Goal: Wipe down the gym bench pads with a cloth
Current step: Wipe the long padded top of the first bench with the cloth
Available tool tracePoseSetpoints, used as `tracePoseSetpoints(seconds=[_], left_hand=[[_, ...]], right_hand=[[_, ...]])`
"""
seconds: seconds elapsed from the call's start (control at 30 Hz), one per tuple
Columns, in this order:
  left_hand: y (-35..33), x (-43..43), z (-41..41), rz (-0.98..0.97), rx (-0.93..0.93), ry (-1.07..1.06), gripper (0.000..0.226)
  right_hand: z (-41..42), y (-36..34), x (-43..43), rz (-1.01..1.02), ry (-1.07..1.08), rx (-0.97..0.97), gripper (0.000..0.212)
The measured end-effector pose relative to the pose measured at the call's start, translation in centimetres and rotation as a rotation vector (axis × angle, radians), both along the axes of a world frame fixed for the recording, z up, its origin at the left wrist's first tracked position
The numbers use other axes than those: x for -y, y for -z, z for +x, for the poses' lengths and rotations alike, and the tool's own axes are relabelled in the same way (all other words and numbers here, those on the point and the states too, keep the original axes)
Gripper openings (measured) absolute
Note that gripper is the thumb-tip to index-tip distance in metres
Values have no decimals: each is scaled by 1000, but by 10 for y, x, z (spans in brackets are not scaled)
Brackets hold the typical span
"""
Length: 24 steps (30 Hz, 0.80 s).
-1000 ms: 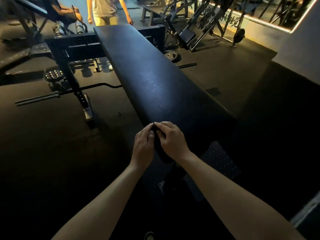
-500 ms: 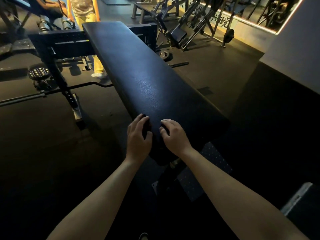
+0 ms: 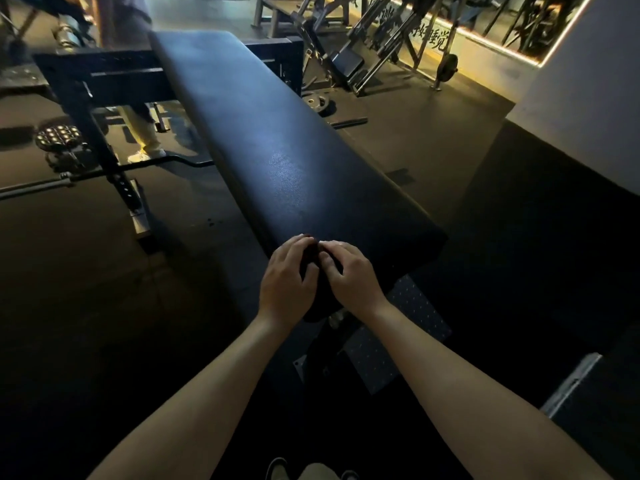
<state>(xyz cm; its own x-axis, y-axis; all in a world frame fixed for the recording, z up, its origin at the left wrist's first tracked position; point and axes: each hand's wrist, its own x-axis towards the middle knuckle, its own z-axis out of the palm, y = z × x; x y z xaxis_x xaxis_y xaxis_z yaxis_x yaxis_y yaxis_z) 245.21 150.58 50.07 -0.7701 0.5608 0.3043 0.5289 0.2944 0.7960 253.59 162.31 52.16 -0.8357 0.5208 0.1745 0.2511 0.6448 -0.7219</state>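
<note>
A long black bench pad (image 3: 277,150) runs from the far left down to its near end in front of me. My left hand (image 3: 285,280) and my right hand (image 3: 351,277) sit side by side at the pad's near left corner. Their fingertips meet over a small dark cloth (image 3: 310,257), and both hands grip it with curled fingers. The cloth is nearly the pad's colour, and most of it is hidden under my fingers.
The bench's black frame (image 3: 104,77) and a barbell on the floor (image 3: 86,176) lie to the left. A person's legs (image 3: 143,133) stand behind the frame. Weight machines (image 3: 346,57) fill the far right. A textured foot plate (image 3: 398,334) sits below the pad's near end.
My hands, slightly apart half a second ago, have closed together again over the cloth at the pad's corner. The person behind the frame has stepped further behind the bench.
</note>
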Motion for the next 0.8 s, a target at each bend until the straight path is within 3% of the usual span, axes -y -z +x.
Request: tracePoseSetpoints(seconds=[0.13, 0.27, 0.4, 0.53, 0.67, 0.73, 0.8], left_hand=[[-12, -31, 1, -109, 56, -46, 42], [-25, -77, 35, -115, 155, 65, 45], [-34, -115, 58, -30, 308, 111, 46], [-43, -155, 64, 180, 610, 183, 52], [-47, -192, 75, 272, 739, 212, 58], [-44, -208, 78, 291, 726, 218, 55], [-39, -220, 73, 210, 557, 145, 47]], right_hand=[[10, -10, -9, -10, 3, -5, 34], [35, -20, -41, -192, 117, -68, 31], [62, -22, -79, -248, 217, -128, 29], [65, -21, -108, -347, 143, -136, 30], [56, -18, -138, -421, 44, -174, 26], [51, -17, -156, -382, 27, -212, 26], [46, -14, -180, -231, 76, -180, 25]])
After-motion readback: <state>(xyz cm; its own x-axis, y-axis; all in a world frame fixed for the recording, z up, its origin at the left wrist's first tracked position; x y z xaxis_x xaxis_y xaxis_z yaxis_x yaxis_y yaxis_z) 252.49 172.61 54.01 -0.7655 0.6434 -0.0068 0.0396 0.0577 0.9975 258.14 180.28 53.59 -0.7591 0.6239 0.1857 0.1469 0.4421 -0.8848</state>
